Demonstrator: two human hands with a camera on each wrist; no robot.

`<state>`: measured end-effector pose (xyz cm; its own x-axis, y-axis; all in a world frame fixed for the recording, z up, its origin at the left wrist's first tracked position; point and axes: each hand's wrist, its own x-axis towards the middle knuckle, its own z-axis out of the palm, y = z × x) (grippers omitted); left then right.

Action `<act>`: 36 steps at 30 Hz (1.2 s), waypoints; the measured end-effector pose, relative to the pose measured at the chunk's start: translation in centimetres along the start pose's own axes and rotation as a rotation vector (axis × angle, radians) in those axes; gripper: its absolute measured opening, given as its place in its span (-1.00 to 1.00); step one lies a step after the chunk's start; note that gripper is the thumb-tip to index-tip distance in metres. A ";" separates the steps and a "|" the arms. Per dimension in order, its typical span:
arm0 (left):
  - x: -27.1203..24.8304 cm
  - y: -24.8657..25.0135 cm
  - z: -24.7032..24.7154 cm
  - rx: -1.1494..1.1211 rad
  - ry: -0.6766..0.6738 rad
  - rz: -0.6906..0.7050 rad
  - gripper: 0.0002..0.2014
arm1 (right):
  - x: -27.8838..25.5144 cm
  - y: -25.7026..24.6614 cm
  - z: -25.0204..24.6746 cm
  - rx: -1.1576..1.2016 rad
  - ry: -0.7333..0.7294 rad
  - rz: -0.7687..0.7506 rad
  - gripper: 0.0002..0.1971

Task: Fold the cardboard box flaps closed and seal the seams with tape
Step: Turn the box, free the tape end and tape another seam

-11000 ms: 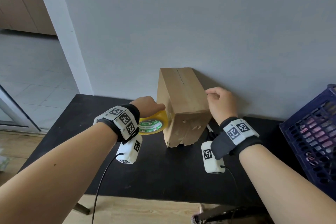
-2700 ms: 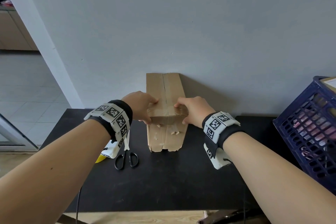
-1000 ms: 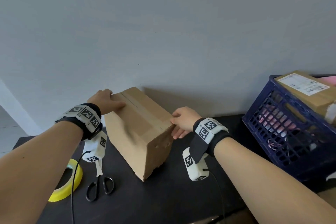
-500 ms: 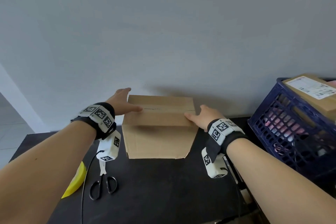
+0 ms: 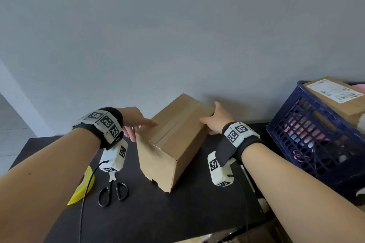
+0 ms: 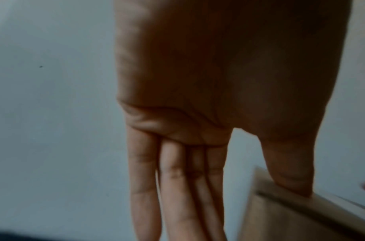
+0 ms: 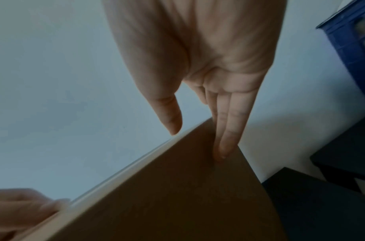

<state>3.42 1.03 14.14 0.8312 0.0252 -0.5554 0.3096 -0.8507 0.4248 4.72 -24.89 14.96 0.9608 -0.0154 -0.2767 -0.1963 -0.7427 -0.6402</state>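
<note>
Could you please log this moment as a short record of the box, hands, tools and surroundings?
box: box on table, top flaps shut, turned at an angle
left hand: left hand flat against the box's left end, thumb on top
right hand: right hand flat against its right end
tools: tape and scissors lie left of the box
right side: crate with a parcel on top

The cardboard box (image 5: pixel 173 140) is showing matt brown paperboard, its top seam glossy with clear tape. The counter (image 5: pixel 177 213) is looking matt black. The crate (image 5: pixel 316 136) is showing dark blue plastic lattice; the scissors (image 5: pixel 112 193) are showing black handles.
</note>
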 end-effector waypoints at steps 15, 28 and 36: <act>-4.1 -2.9 1.9 -0.133 0.160 0.143 -0.55 | -1.6 -3.0 3.3 -0.193 0.033 -0.259 -0.39; -7.6 -13.3 0.0 -0.174 0.408 0.091 -0.76 | -6.3 -12.3 12.6 0.012 -0.072 -0.634 -0.76; -8.0 -21.2 2.4 -0.142 0.295 -0.038 -0.76 | -6.9 -12.1 21.0 -0.141 -0.311 -0.538 -0.77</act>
<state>-10.93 17.63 7.90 0.9095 0.2243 -0.3501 0.3869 -0.7650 0.5149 -3.61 -1.74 9.61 0.8119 0.5638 -0.1518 0.3456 -0.6736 -0.6533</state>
